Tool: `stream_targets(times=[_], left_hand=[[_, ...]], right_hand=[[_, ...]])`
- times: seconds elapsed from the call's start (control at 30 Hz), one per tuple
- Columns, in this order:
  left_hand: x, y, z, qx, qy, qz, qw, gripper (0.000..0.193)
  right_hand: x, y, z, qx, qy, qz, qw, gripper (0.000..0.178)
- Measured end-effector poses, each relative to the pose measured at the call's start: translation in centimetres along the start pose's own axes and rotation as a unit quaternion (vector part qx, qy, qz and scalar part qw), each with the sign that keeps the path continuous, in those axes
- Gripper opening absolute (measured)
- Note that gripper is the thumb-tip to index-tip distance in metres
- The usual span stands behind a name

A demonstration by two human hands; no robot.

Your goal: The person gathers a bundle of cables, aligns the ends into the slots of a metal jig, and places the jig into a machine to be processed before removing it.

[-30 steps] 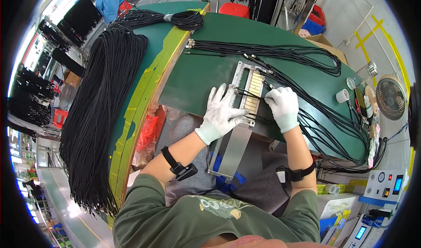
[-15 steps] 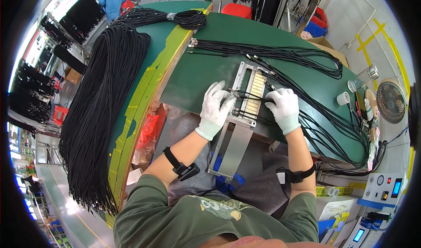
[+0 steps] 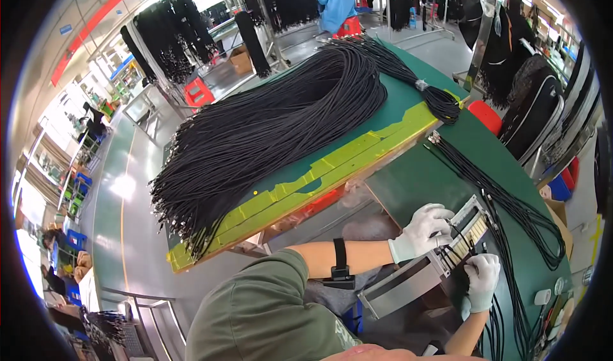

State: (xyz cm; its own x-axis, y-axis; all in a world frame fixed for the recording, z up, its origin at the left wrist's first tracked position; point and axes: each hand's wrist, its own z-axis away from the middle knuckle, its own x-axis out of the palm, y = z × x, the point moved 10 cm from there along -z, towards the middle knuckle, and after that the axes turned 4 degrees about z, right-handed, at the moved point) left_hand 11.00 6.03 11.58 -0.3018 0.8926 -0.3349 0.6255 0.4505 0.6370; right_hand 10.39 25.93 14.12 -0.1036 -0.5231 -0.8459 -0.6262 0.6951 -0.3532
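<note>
A metal frame fixture (image 3: 473, 204) with a row of cream-coloured blocks (image 3: 477, 229) lies on the green table, near its edge. Several thin black cables (image 3: 454, 253) run across its slots. My left hand (image 3: 421, 233), in a white glove, is at the fixture's left side, its bent fingers closed on the end of a black cable. On the right side, my gloved right hand (image 3: 483, 279) pinches the cable where it leaves the blocks. The fingertips are partly hidden, and the cable ends are too small to make out.
A large heap of black cables (image 3: 274, 121) covers the table section to the left, beside a yellow-taped edge (image 3: 345, 163). A tied cable bundle (image 3: 439, 100) lies beyond it. Loose cables (image 3: 511, 201) stretch along the right. Behind are a red stool (image 3: 485, 117) and a person in blue (image 3: 336, 4).
The view has swung left, so the fixture and both hands now appear lower right and the cable heap fills the middle. Both hands remain at the fixture with the cable.
</note>
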Motion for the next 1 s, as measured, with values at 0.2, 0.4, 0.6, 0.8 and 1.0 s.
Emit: stream_targets(times=[0.2, 0.4, 0.6, 0.8, 1.0], left_hand=[[-0.1, 0.0, -0.4, -0.014, -0.018, 0.023, 0.999, 0.026], [1.7, -0.8, 0.0, -0.013, -0.039, 0.092, 0.995, 0.024], [1.6, 1.4, 0.5, 0.032, -0.006, 0.13, 0.991, 0.026], [0.7, -0.4, 0.6, -0.018, 0.035, 0.099, 0.994, 0.028], [-0.1, 2.1, -0.7, 0.012, 0.062, -0.003, 0.998, 0.024]], right_hand=[[0.1, 0.0, 0.3, -0.024, 0.007, -0.037, 0.999, 0.011], [1.2, 1.1, 0.3, -0.031, 0.015, -0.097, 0.995, 0.013], [4.0, -2.6, -1.1, -0.035, -0.026, -0.103, 0.994, 0.02], [3.8, 4.7, 1.3, 0.029, -0.022, -0.086, 0.996, 0.023], [0.8, -0.3, 2.6, -0.023, 0.061, 0.047, 0.997, 0.02]])
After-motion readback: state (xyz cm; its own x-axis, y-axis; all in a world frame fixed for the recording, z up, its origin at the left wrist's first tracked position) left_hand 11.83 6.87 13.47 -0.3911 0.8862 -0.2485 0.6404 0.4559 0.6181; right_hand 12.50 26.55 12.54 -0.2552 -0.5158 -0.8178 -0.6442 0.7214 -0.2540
